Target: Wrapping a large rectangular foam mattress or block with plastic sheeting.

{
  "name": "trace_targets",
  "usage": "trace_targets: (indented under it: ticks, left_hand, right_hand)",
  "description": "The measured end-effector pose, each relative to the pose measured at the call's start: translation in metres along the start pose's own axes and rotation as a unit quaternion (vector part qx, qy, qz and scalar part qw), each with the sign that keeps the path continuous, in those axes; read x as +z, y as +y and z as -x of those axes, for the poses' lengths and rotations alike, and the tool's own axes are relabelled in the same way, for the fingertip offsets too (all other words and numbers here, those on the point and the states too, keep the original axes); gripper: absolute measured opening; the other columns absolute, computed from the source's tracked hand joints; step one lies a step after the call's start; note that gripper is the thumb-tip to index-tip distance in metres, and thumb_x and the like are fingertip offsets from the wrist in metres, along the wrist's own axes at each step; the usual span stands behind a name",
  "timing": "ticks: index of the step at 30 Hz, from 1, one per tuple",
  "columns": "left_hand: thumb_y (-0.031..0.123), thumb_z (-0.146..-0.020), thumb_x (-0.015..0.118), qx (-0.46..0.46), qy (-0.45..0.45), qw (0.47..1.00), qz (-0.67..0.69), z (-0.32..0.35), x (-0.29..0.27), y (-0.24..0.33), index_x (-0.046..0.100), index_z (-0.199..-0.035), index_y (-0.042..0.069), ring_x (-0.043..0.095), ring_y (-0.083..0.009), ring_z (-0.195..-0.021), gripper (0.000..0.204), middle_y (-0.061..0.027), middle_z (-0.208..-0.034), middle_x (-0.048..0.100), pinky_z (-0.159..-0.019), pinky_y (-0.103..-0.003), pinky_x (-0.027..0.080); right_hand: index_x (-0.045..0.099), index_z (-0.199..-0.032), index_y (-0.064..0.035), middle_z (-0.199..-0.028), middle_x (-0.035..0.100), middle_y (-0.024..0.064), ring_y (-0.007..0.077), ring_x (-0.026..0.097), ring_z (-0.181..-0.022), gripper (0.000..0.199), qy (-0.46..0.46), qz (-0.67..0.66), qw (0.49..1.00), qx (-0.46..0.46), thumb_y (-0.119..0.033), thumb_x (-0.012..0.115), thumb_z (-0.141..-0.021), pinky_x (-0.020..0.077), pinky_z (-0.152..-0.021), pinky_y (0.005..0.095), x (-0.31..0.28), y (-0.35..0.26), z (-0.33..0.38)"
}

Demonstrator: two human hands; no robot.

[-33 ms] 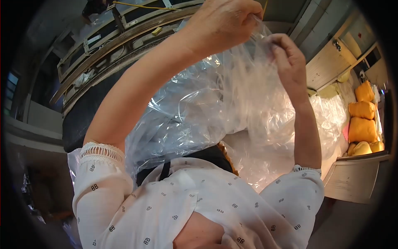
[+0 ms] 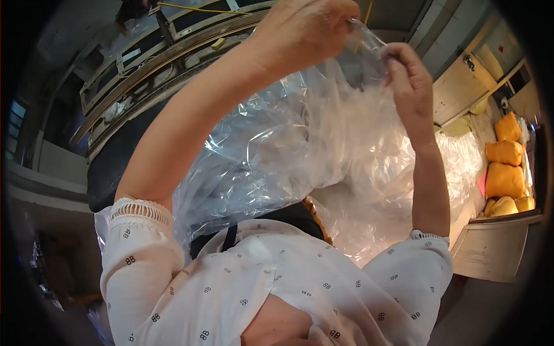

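Observation:
A large sheet of clear plastic film (image 2: pixel 248 150) lies crumpled in front of me, its upper part raised toward my hands. My left hand (image 2: pixel 311 29), reaching far forward at the top of the view, pinches the film's edge. Opposite it, my right hand (image 2: pixel 411 81) grips the same edge between thumb and curled fingers. A short strip of film is stretched between the two hands, and the rest hangs in folds below. Whether the film is a bag or a single sheet, I cannot tell.
Beyond the film at the left runs a long metal-and-wood frame (image 2: pixel 133 95) with a small yellow block (image 2: pixel 218 43) on it. Stacked orange bundles (image 2: pixel 504 180) stand at the right, near a wooden panel (image 2: pixel 490 248). A pale door (image 2: pixel 461 86) is at the back right.
My right hand has shifted a little to the right and away from my left hand. The film edge between them is now spread wider.

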State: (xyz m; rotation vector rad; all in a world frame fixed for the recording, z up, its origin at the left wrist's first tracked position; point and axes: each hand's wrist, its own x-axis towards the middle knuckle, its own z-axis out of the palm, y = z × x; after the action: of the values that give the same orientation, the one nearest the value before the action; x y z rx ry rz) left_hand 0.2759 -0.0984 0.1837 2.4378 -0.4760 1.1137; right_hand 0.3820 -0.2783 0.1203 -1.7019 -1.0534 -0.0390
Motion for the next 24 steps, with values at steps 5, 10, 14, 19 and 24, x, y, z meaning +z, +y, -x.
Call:
trace_targets:
  ticks: [5,10,14,19,24]
  left_hand:
    - [0.003,-0.067,0.054,-0.012,0.028,0.987,-0.158,0.002,0.006,-0.049,0.058,-0.065,0.003,0.054,-0.0354,-0.073,0.004,-0.0146,-0.072,0.056,-0.063,-0.040,0.043]
    - [0.008,-0.077,0.050,-0.259,-0.029,0.965,-0.015,-0.025,-0.016,-0.061,0.064,-0.074,0.007,0.062,-0.0263,-0.066,0.014,-0.0114,-0.079,0.063,-0.061,-0.038,0.047]
    - [0.012,-0.088,0.045,-0.330,0.062,0.840,0.426,-0.039,-0.055,-0.042,0.061,-0.085,0.004,0.062,-0.0150,-0.065,0.017,-0.0059,-0.077,0.063,-0.056,-0.028,0.051]
    - [0.015,-0.091,0.049,-0.386,0.089,0.738,0.546,-0.033,-0.065,0.007,0.058,-0.088,0.002,0.049,-0.0065,-0.049,0.017,-0.0001,-0.065,0.055,-0.042,-0.017,0.040]
    - [0.022,-0.087,0.058,-0.075,0.030,0.978,0.192,0.016,-0.094,0.012,0.060,-0.088,0.005,0.035,-0.0038,-0.045,0.018,0.0047,-0.059,0.046,-0.040,-0.018,0.026]
  right_hand:
    - [0.060,-0.098,-0.0114,-0.087,0.065,0.0018,0.0159,0.063,-0.078,0.015,0.221,0.351,0.873,-0.255,-0.007,0.050,-0.087,0.0492,-0.069,0.0252,-0.044,-0.033,-0.017]
    - [0.062,-0.104,-0.0196,-0.091,0.066,0.0012,0.0160,0.064,-0.081,0.019,0.246,0.470,0.816,-0.231,-0.014,0.050,-0.090,0.0513,-0.069,0.0257,-0.091,-0.041,-0.019]
    - [0.062,-0.105,-0.0213,-0.090,0.066,0.0010,0.0126,0.064,-0.080,0.020,0.200,0.413,0.868,-0.192,-0.015,0.049,-0.091,0.0509,-0.068,0.0234,-0.095,-0.035,-0.029]
    - [0.059,-0.110,-0.0221,-0.096,0.065,0.0006,0.0141,0.065,-0.078,0.024,0.146,0.245,0.946,-0.156,-0.011,0.051,-0.090,0.0521,-0.067,0.0251,-0.112,-0.035,-0.032]
    - [0.054,-0.105,-0.0062,-0.078,0.054,0.0092,0.0172,0.049,-0.067,0.019,0.163,0.284,0.913,-0.242,-0.012,0.042,-0.091,0.0396,-0.063,0.0320,-0.083,-0.071,-0.054]
